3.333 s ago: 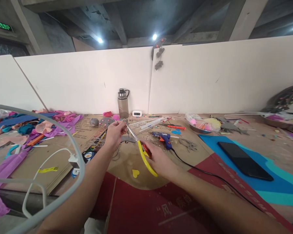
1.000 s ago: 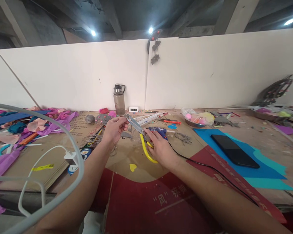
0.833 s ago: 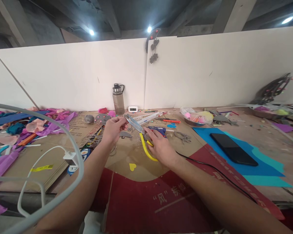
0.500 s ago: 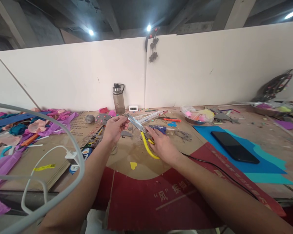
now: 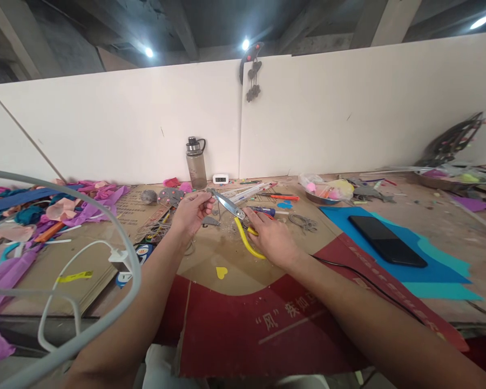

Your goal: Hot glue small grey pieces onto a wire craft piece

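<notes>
My right hand (image 5: 272,233) is closed round the yellow-handled scissors (image 5: 229,206); one looped handle shows below my fingers. The metal blades point up and left, their tips reaching the fingertips of my left hand (image 5: 192,215). That hand is pinched shut, and whatever lies between its finger and thumb is too small to make out. Beneath both hands lies brown and red cardboard (image 5: 227,329), with a yellow paper heart (image 5: 221,273) on it. Beyond the blades are a blue paper cutout (image 5: 284,205) and a coil of thin grey wire (image 5: 303,222).
A bottle (image 5: 196,165) and a small white digital clock (image 5: 221,179) stand by the white partition. On the right, a black phone (image 5: 386,240) rests on blue sheets. A white cable (image 5: 133,270) loops across the left foreground. Crumpled coloured paper (image 5: 85,208) lies far left.
The scissors have turned slightly in my right hand, and their blades look narrower. My left hand keeps its pinch at the tips. The whole view has shifted a little.
</notes>
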{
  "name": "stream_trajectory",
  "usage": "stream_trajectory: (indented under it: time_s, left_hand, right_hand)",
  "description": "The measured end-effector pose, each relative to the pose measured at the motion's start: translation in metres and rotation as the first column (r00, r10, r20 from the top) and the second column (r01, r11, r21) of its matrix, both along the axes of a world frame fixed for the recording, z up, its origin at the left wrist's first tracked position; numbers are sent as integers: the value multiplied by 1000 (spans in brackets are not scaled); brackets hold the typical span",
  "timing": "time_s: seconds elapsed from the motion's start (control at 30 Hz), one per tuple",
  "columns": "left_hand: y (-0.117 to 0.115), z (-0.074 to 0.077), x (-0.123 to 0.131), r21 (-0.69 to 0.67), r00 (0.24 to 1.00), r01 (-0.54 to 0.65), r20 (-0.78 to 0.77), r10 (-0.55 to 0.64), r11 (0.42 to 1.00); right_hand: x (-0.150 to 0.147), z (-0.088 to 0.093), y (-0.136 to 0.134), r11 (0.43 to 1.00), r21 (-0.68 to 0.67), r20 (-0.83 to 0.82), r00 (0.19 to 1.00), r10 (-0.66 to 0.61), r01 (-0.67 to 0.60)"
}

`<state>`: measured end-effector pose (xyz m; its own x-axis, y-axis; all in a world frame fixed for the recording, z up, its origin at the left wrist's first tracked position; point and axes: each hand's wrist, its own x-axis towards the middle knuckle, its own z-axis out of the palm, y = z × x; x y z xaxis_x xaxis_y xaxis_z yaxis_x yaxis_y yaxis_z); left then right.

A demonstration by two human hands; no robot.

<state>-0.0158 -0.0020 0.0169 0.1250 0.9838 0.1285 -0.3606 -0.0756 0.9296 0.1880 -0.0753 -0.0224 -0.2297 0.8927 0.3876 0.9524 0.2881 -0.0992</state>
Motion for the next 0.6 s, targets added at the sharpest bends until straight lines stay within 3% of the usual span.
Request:
stream_trajectory:
  time_s: [0.13, 0.23, 0.3, 0.37, 0.6]
  left_hand:
    - [6, -4, -4, -7, 999, -33, -26, 33, 999]
    - [11, -5, -12, 41, 982, -173, -64, 175, 984]
    - [13, -4, -16, 68, 963, -261, -55, 265, 963]
    - [13, -2, -19, 77, 960, -275, -31, 278, 958]
    - [4, 2, -8, 62, 999, -39, 15, 38, 997]
  right_hand:
    - [2, -1, 1, 993, -1, -281, 953, 115, -120]
    - [4, -3, 4, 983, -36, -434, 889, 146, -179]
    - [5, -6, 5, 978, -111, -413, 903, 118, -179]
    - [5, -10, 5, 970, -175, -335, 937, 100, -166]
    - [6, -12, -3, 956, -254, -159, 981, 109, -147]
